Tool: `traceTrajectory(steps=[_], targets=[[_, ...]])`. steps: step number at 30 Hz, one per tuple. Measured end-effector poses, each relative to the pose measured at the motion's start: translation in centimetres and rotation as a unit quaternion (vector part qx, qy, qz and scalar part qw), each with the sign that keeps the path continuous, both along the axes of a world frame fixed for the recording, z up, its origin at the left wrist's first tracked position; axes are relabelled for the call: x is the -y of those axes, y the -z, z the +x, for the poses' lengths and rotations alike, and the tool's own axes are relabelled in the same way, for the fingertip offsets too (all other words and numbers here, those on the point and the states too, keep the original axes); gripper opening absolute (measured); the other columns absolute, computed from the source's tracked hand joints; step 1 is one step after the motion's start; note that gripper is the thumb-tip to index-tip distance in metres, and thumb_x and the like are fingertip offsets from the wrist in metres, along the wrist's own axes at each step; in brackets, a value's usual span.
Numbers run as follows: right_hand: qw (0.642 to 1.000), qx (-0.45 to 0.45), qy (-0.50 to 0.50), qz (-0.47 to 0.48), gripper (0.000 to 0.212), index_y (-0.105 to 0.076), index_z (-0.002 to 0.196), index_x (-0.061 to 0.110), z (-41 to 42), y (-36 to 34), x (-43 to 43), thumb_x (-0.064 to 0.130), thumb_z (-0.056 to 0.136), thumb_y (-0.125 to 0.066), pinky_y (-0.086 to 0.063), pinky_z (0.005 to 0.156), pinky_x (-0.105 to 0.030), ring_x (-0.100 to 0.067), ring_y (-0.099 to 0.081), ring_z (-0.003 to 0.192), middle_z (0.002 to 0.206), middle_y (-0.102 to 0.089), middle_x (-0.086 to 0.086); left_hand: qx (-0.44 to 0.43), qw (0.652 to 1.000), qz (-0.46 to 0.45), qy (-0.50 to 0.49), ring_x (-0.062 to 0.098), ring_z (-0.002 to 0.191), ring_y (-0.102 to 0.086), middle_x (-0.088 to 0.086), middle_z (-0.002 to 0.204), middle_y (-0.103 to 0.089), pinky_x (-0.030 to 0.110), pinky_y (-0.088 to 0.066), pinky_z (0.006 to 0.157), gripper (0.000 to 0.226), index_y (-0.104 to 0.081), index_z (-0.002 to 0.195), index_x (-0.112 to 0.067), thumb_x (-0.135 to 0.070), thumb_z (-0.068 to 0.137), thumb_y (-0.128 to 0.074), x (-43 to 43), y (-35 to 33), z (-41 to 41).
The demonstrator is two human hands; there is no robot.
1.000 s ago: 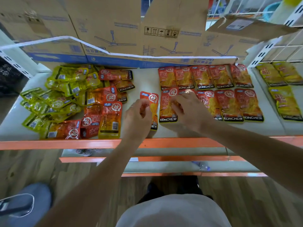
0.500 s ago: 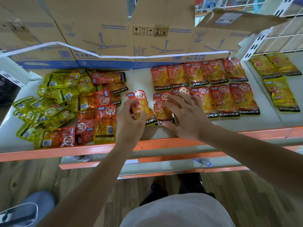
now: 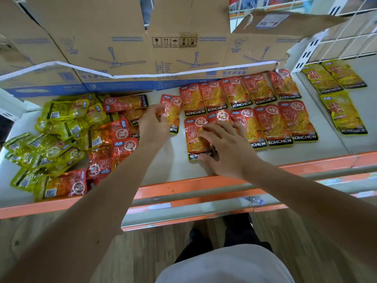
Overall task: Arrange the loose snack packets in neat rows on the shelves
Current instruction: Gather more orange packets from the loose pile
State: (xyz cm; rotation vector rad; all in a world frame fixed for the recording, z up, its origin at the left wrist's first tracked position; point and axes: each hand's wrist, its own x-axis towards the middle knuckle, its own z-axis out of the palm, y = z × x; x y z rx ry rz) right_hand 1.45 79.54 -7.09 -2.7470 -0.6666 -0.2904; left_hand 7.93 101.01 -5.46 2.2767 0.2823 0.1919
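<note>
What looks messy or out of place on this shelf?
The heap of yellow and orange packets at the left of the shelf is jumbled, overlapping at all angles, unlike the neat orange rows at right.

Single head-worn wide-angle view, looking forward and steeply down onto the shelf (image 3: 175,164) from close, at arm's reach. Shelf fills the middle band, cardboard boxes (image 3: 114,48) span the top, wooden floor (image 3: 142,252) and the wearer's torso (image 3: 224,264) sit along the bottom edge.

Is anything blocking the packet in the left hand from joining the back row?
Nothing visible does. The left hand holds the packet right beside the left end of the back row. The loose pile lies further left, out of the way.
</note>
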Motion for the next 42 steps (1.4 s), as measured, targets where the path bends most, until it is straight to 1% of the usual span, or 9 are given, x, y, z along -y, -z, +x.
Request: traceTrajectory(steps=[4, 8, 11, 14, 16, 19, 24, 38, 42], targets=[[1.0, -0.003, 0.002, 0.004, 0.059, -0.062, 0.126, 0.024, 0.0, 0.0, 0.0, 0.062, 0.084, -0.046, -0.028, 0.11, -0.054, -0.026, -0.046, 0.13, 0.137, -0.058, 0.001, 0.007, 0.999, 0.037, 0.009, 0.025, 0.111, -0.058, 0.008, 0.118, -0.065, 0.033, -0.046, 0.093, 0.025, -0.062, 0.121, -0.01, -0.016, 0.097, -0.058, -0.2, 0.9, 1.8], [1.0, -0.009, 0.005, 0.002, 0.059, -0.062, 0.126, 0.024, 0.0, -0.1, 0.0, 0.062, 0.084, -0.045, -0.025, 0.11, -0.051, -0.025, -0.045, 0.131, 0.137, -0.057, 0.002, 0.007, 0.997, 0.079, 0.009, 0.026, 0.12, -0.047, 0.013, 0.129, -0.053, 0.024, -0.03, 0.089, 0.025, -0.058, 0.121, -0.008, -0.023, 0.101, -0.055, 0.6, 1.1, 1.9], [1.0, -0.009, 0.004, 0.004, 0.057, -0.062, 0.125, 0.024, -0.1, -0.2, 0.0, 0.06, 0.084, -0.047, -0.027, 0.11, -0.051, -0.026, -0.045, 0.131, 0.137, -0.057, 0.002, 0.029, 0.994, 0.103, 0.003, 0.027, 0.124, -0.04, 0.015, 0.138, -0.041, 0.024, -0.033, 0.095, 0.021, -0.059, 0.115, -0.007, -0.023, 0.103, -0.052, 1.2, 1.5, 1.5], [1.0, -0.003, 0.005, 0.009, 0.056, -0.063, 0.124, 0.023, 0.0, -0.1, -0.1, 0.061, 0.085, -0.047, -0.026, 0.11, -0.051, -0.027, -0.042, 0.132, 0.138, -0.056, 0.002, 0.064, 0.991, 0.115, 0.019, 0.024, 0.128, -0.037, 0.009, 0.14, -0.04, 0.025, -0.034, 0.098, 0.018, -0.061, 0.109, -0.011, -0.024, 0.101, -0.051, 1.4, 1.9, 1.3], [1.0, 0.0, 0.003, 0.003, 0.057, -0.061, 0.125, 0.024, 0.0, 0.0, 0.0, 0.062, 0.086, -0.046, -0.025, 0.112, -0.052, -0.028, -0.039, 0.136, 0.143, -0.052, 0.002, 0.068, 0.988, 0.132, 0.044, 0.023, 0.128, -0.041, 0.002, 0.139, -0.044, 0.034, -0.041, 0.098, 0.022, -0.062, 0.114, -0.017, -0.03, 0.099, -0.053, 1.5, 1.9, 1.2], [1.0, -0.013, -0.006, -0.02, 0.06, -0.057, 0.134, 0.028, 0.1, 0.1, 0.1, 0.064, 0.088, -0.044, -0.023, 0.115, -0.055, -0.031, -0.034, 0.141, 0.151, -0.045, 0.002, 0.062, 0.982, 0.166, 0.064, 0.022, 0.129, -0.044, -0.003, 0.141, -0.05, 0.04, -0.043, 0.099, 0.03, -0.062, 0.125, -0.022, -0.03, 0.098, -0.054, 1.4, 2.0, 1.1], [0.998, -0.054, -0.002, -0.034, 0.067, -0.049, 0.143, 0.027, 0.2, 0.0, 0.0, 0.065, 0.089, -0.04, -0.019, 0.119, -0.057, -0.032, -0.029, 0.145, 0.156, -0.039, 0.0, 0.056, 0.982, 0.17, 0.065, 0.02, 0.132, -0.045, -0.003, 0.145, -0.05, 0.04, -0.042, 0.104, 0.034, -0.06, 0.132, -0.019, -0.025, 0.099, -0.052, 1.4, 2.2, 1.4], [0.997, -0.064, -0.005, -0.042, 0.068, -0.048, 0.143, 0.026, 0.2, -0.1, 0.0, 0.065, 0.089, -0.037, -0.024, 0.118, -0.055, -0.032, -0.031, 0.144, 0.155, -0.041, -0.002, 0.063, 0.978, 0.187, 0.061, 0.02, 0.129, -0.049, -0.007, 0.144, -0.052, 0.041, -0.04, 0.102, 0.035, -0.059, 0.133, -0.022, -0.029, 0.101, -0.047, 1.6, 2.4, 1.4], [0.996, -0.077, -0.005, -0.039, 0.066, -0.048, 0.142, 0.025, 0.2, -0.5, 0.0, 0.063, 0.091, -0.035, -0.023, 0.118, -0.056, -0.032, -0.029, 0.145, 0.156, -0.039, -0.001, 0.092, 0.983, 0.149, 0.052, 0.021, 0.132, -0.047, -0.004, 0.145, -0.051, 0.041, -0.042, 0.106, 0.035, -0.061, 0.13, -0.017, -0.029, 0.1, -0.047, 1.5, 2.4, 1.4]])
